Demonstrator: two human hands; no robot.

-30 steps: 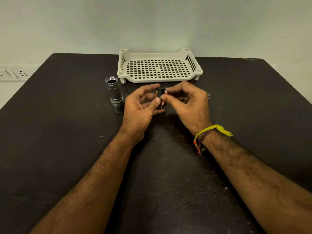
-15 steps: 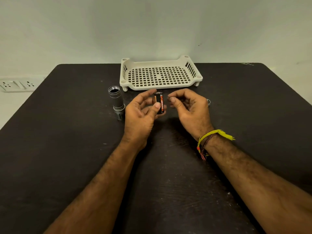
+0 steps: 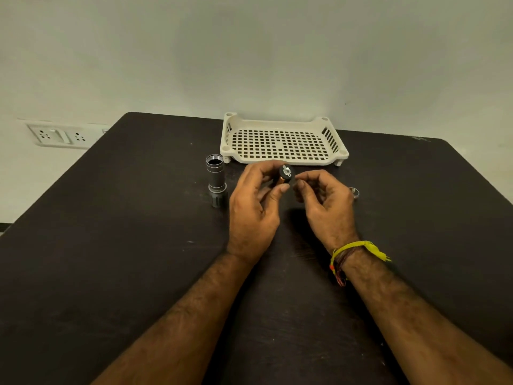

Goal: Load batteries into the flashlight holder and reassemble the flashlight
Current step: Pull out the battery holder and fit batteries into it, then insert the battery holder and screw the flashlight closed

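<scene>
Head view: left hand pinching battery holder above table, metal contact end up. Right hand beside holder, fingers loosely curled, gripping nothing. Flashlight body upright at left, mouth open. Advice: check batteries seated, align holder with mouth, slide straight.

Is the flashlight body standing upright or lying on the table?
Upright: the flashlight body stands on the table, open threaded end up, dark hollow visible.

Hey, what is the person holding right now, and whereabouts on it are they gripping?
The left hand holds the battery holder by its sides, between thumb and fingers, metal-contact end up. The right hand is beside it with curled fingers; contact cannot be told.
</scene>
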